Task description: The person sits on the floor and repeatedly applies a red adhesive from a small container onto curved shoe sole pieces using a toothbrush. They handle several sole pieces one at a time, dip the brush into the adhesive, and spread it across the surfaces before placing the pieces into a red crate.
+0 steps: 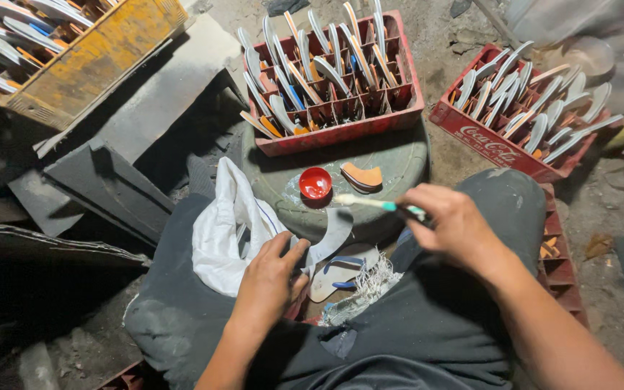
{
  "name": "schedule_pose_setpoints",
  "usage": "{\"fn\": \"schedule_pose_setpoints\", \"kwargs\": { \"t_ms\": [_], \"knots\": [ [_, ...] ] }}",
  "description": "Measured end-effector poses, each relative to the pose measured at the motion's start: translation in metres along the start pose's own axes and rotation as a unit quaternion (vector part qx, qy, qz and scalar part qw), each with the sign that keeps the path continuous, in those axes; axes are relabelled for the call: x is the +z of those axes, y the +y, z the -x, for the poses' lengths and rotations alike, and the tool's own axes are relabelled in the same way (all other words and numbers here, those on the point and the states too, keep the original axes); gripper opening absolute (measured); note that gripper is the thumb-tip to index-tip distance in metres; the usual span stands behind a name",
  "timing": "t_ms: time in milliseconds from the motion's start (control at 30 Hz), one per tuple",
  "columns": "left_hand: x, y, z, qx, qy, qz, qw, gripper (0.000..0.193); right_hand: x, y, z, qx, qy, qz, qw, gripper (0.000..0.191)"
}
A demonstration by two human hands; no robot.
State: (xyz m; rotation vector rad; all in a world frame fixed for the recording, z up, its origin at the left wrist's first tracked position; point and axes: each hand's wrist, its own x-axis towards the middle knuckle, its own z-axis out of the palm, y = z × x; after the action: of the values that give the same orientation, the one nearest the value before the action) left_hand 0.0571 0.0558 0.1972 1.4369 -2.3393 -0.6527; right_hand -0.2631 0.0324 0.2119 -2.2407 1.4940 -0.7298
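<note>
On the lap, across dark trousers (413, 318), a frayed cloth (366, 289) and a pale flip-flop (341, 269) with blue straps, lying just beside the left hand (269, 278). Left hand low and palm down, thumb and fingers pinched shut on the near end of a curved grey sole piece (330, 232), held tilted out over the knees. To the left of that hand, a crumpled white bag (222, 231), touching the wrist side. Right hand (456, 224) raised a little higher, fingers curled closed round a toothbrush (373, 204), handle teal at the grip, pale head pointing left toward a small red bowl (315, 183). Bowl resting on a worn round tyre-like stand (406, 162), with an orange-and-white sole piece (362, 176) just beside it. Farther on, crowding the back of the stand, a red plastic crate (341, 133) packed with upright sole pieces, white, orange and blue. Off to the right, a second red crate (489, 144) on the dirt floor, likewise filled. At far left, a yellow crate (102, 58), tilted, above dark slabs (110, 180) leaning between it and the knee.
</note>
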Motion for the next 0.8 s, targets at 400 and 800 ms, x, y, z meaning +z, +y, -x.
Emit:
{"fn": "schedule_pose_setpoints", "kwargs": {
  "t_ms": [400, 800],
  "knots": [
    [-0.002, 0.003, -0.007, -0.011, 0.005, 0.04, 0.999, 0.059, -0.004, 0.01, 0.007, -0.01, 0.014, -0.006, 1.0, 0.028],
    [-0.009, 0.006, -0.027, -0.036, 0.029, 0.081, 0.996, 0.054, 0.005, -0.02, 0.026, 0.169, 0.03, -0.153, 0.973, 0.016]
  ]
}}
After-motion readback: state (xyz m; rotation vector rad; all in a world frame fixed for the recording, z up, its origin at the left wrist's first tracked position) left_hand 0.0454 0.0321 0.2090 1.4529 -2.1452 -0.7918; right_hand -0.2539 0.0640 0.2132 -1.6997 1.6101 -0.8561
